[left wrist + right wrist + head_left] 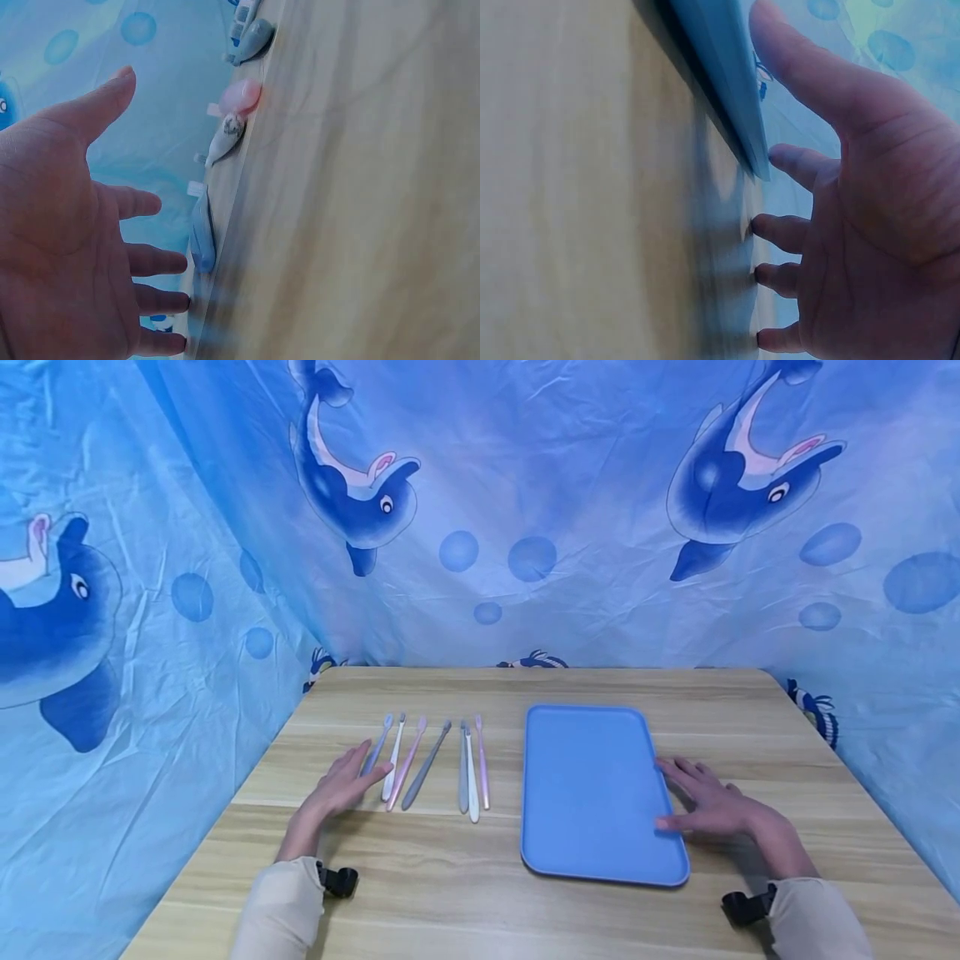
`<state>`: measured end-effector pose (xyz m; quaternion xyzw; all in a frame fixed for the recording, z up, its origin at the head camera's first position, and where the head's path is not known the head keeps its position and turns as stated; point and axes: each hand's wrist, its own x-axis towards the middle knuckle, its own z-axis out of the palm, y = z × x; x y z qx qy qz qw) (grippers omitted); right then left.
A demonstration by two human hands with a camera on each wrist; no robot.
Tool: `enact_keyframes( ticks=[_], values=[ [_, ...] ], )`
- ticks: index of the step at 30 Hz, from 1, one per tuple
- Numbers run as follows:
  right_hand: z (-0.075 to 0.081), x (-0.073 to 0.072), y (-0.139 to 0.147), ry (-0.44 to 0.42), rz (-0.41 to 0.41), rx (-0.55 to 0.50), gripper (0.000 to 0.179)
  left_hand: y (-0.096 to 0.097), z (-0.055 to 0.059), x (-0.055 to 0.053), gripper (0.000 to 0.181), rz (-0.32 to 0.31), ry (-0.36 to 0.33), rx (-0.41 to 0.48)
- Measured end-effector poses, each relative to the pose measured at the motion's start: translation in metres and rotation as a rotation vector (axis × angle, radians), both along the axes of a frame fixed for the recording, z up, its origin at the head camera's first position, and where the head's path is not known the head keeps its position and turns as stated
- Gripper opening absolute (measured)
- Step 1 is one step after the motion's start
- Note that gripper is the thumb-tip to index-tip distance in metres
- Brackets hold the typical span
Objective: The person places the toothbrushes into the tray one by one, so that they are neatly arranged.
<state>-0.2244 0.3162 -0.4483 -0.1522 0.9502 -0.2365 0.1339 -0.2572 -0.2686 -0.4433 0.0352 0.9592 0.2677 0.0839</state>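
Seven toothbrushes (423, 774) lie on the wooden table (427, 902), left of a blue tray (588, 793), with their heads towards the far edge. Four are fanned out on the left: a blue toothbrush (378, 745), then a white one, a pink one and a dark grey one, all leaning right at the head end. A little way to their right, a grey toothbrush (462, 772), another white one and another pink one lie close together. The left hand (339, 789) is open beside the fan, fingers extended and thumb spread away from them. From the head camera its thumb crosses in front of the nearest handles, while the left wrist view shows that thumb apart from the brushes; the hand grips nothing. The right hand (712, 806) is also open and unclenched, fingers spread, at the right side of the tray. Its thumb and forefinger tips come up to the rim, but whether they touch it I cannot tell. The tray sits flat, its long sides running away from the person. Both arms wear pale sleeves (279, 906), with a black device (341, 882) at each wrist. Behind the table hangs a blue cloth (465, 452) printed with dolphins (742, 485) and bubbles (532, 560).
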Motion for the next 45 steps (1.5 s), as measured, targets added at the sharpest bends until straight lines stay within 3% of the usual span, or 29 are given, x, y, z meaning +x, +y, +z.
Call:
enact_keyframes(
  ticks=[13, 29, 33, 37, 45],
  values=[
    [0.007, -0.003, 0.011, -0.078, 0.059, -0.042, 0.111, -0.018, -0.002, -0.011, 0.083, 0.009, -0.008, 0.019],
    [0.006, -0.006, 0.016, -0.104, 0.112, -0.064, 0.122, -0.028, -0.003, -0.018, 0.084, 0.03, 0.02, -0.012],
    [0.006, -0.007, 0.015, -0.111, 0.105, -0.059, 0.122, -0.033, -0.003, -0.021, 0.087, 0.033, -0.018, 0.028],
    [0.007, -0.007, 0.016, -0.114, 0.114, -0.057, 0.122, -0.038, 0.0, -0.024, 0.09, 0.04, -0.098, 0.084],
    [0.009, -0.008, 0.016, -0.117, 0.128, -0.058, 0.122, -0.04, 0.009, -0.023, 0.087, 0.045, -0.16, 0.078]
  ],
)
